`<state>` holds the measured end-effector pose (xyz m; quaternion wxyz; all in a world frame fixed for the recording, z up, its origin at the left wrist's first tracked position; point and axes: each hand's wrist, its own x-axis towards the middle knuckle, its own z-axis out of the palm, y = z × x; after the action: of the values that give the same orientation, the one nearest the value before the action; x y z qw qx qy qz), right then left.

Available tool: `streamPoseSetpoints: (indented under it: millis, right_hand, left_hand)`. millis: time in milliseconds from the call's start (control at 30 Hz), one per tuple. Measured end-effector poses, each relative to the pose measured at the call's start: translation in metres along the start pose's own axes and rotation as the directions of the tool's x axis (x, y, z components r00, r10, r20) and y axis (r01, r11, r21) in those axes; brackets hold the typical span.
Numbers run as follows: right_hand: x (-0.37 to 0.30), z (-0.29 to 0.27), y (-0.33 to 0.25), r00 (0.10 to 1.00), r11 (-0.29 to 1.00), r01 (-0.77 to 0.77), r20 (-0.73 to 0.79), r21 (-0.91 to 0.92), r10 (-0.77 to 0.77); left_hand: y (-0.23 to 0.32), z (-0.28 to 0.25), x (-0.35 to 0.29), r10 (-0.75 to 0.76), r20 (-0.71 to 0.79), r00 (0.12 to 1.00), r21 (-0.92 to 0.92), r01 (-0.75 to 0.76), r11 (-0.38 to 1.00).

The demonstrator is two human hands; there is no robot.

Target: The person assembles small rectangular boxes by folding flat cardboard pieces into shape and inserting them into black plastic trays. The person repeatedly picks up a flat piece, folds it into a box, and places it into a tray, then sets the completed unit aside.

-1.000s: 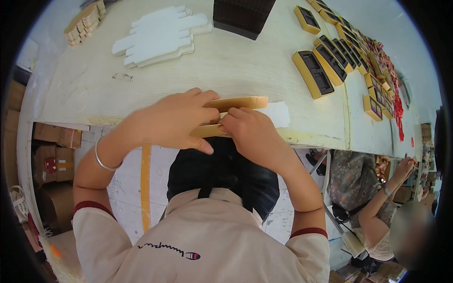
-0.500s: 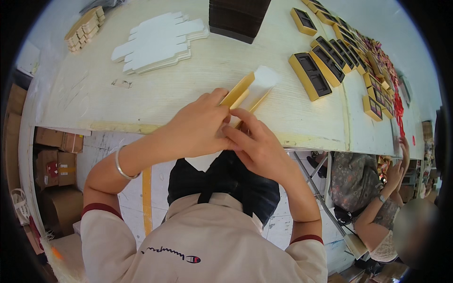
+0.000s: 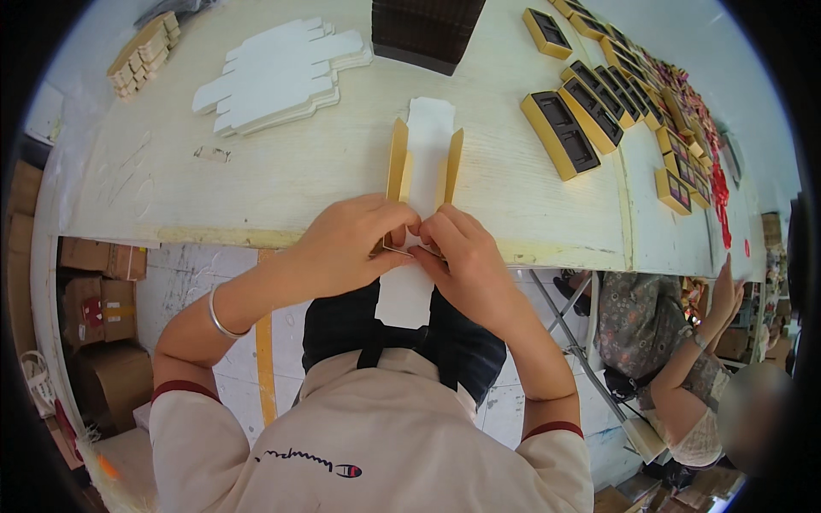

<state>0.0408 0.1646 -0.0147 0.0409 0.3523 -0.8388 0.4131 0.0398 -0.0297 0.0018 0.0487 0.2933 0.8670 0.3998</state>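
A: Far left first. What's there?

B: Brown cartons (image 3: pixel 94 295) stacked on the floor, lower left of the frame. On the bench (image 3: pixel 282 184), upper left, a small pile of tan card pieces (image 3: pixel 144 53). Just right of it, a stack of flat white die-cut blanks (image 3: pixel 278 73).

A: And the hands?

B: Centre frame, at the near edge of the bench. Left hand (image 3: pixel 346 244), a metal bangle on that wrist, fingers curled and pinched onto the near end of a white card strip with gold side flaps (image 3: pixel 425 158). Right hand (image 3: pixel 466 261) mirrors it, fingers pinched onto the same end. The fingertips of both hands meet in the middle.

A: How does the piece lie?

B: Lengthwise away from the person. Far end flat on the bench, two gold flaps standing up on either side, near end hanging past the bench edge over the lap.

A: Further right?

B: Dark box (image 3: pixel 428 30) at top centre. Then rows of gold trays with dark inserts (image 3: pixel 560 132) running to the upper right. Lower right, another person's raised hand (image 3: pixel 727 295) by the bench edge.
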Motion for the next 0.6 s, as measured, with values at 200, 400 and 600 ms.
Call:
streamPoseSetpoints:
  millis: [200, 400, 600]
  right_hand:
    - [-0.003, -0.015, -0.007, 0.972, 0.962, -0.199, 0.163, 0.19, 0.169]
    - [-0.028, -0.021, -0.01, 0.982, 0.958, 0.182, 0.1, -0.221, -0.163]
    - [-0.031, 0.003, 0.021, 0.916, 0.941, 0.313, -0.221, -0.132, -0.336]
  left_hand:
    - [-0.003, 0.013, 0.001, 0.106, -0.097, 0.99, 0.033, -0.103, 0.994]
    - [0.003, 0.009, 0.001, 0.002, -0.025, 1.0, -0.01, -0.002, 1.0]
    - [-0.003, -0.016, 0.013, -0.089, 0.308, 0.947, -0.553, 0.254, 0.794]
